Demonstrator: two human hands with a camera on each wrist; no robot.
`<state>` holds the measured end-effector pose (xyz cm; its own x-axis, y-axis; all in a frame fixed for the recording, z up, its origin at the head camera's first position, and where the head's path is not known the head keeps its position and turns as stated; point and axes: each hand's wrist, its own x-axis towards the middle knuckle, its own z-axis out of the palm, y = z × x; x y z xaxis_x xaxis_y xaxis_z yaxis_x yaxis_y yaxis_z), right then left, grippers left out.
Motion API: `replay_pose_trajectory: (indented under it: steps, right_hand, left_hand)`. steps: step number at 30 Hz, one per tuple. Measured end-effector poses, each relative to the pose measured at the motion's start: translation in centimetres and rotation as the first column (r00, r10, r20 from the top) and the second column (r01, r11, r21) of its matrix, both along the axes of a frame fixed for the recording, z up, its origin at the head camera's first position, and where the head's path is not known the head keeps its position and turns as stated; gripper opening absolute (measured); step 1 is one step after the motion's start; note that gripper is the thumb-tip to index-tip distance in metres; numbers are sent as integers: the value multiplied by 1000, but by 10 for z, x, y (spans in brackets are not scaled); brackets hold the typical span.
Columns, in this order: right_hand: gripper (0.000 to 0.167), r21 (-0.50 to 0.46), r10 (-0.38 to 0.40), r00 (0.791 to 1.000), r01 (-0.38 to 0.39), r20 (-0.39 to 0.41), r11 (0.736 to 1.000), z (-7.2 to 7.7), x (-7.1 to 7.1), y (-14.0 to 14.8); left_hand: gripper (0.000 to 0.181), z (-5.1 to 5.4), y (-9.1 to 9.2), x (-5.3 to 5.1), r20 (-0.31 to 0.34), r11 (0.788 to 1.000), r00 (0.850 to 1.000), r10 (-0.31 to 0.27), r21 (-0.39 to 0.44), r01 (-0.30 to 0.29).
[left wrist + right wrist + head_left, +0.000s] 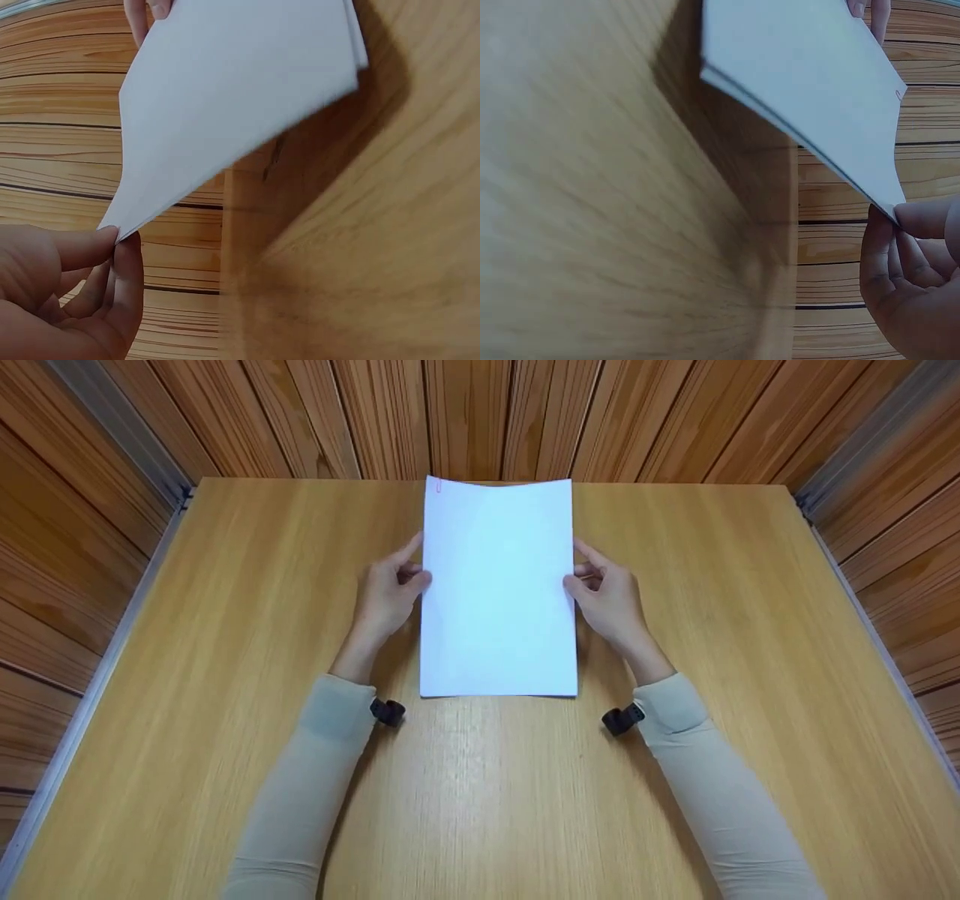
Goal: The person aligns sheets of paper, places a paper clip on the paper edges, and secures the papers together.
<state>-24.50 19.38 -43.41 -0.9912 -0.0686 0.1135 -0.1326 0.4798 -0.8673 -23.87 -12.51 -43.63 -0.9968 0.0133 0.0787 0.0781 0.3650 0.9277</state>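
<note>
A thin stack of white paper sheets [499, 592] is held upright-long in the middle of the head view, its top edge bowed. Near its top left corner sits a small pink paper clip [439, 487], also visible in the right wrist view. My left hand [386, 589] pinches the left edge between thumb and fingers. On the opposite edge, my right hand [611, 596] pinches the sheets the same way. Both wrist views show the sheets tilted, casting a shadow on the tabletop. In those views the lower edges of the stack are slightly apart.
A light wooden table [225, 660] lies beneath the hands. Wood-plank walls [469, 420] enclose its back and both sides, with grey metal strips [97, 690] along the side edges. Black wrist devices [388, 712] are worn at both sleeve cuffs.
</note>
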Motion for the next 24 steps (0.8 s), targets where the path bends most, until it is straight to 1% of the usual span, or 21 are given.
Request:
replay_pose_trajectory:
  steps: [4, 7, 9, 13, 16, 24]
  right_hand:
    - [56, 20, 2, 1000, -3, 25, 1000, -2, -2, 1]
    - [56, 36, 2, 999, -3, 47, 999, -3, -4, 1]
    - [57, 36, 10, 998, -12, 63, 999, -3, -6, 1]
    - [58, 38, 14, 994, -18, 104, 999, -4, -9, 1]
    - [59, 50, 12, 992, -19, 127, 999, -4, -9, 2]
    - [58, 76, 12, 989, -24, 146, 997, -6, -14, 1]
  left_hand:
    - [61, 0, 0, -3, 44, 1000, 999, -13, -7, 13]
    - [61, 0, -1, -4, 87, 1000, 996, -12, -24, 14]
    - [62, 0, -1, -6, 112, 999, 994, -7, -51, 13]
    - [61, 2, -1, -9, 141, 995, 990, -6, -101, 20]
    - [61, 3, 0, -11, 167, 992, 986, -7, -119, 27]
    - [64, 2, 3, -15, 232, 987, 973, -22, -152, 58]
